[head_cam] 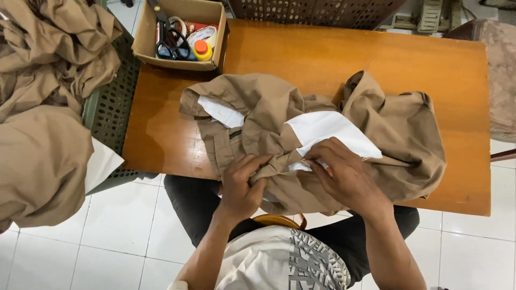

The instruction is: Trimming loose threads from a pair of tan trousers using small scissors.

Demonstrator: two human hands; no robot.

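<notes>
- Khaki trousers (301, 134) lie bunched on the near half of the wooden table (419, 64), turned partly inside out so the white pocket lining (328, 134) shows.
- Left hand (242, 185) has its fingers curled and pressed together, gripping a fold of the tan cloth at the table's near edge.
- Right hand (344, 172) pinches the cloth just beside the white lining, fingertips bent down onto the seam; both hands nearly touch each other.
- A second white lining patch (220, 111) shows further left on the garment, beside a short dark zip.
- Cardboard box (180, 35) sits at the far left corner of the table, holding black-handled scissors (172, 45) and a small yellow bottle with an orange cap (202, 51).
- More tan fabric (48, 107) is heaped over a green perforated crate (113, 107) to the left, well apart from the hands.
- White floor tiles (123, 225) show beneath.
</notes>
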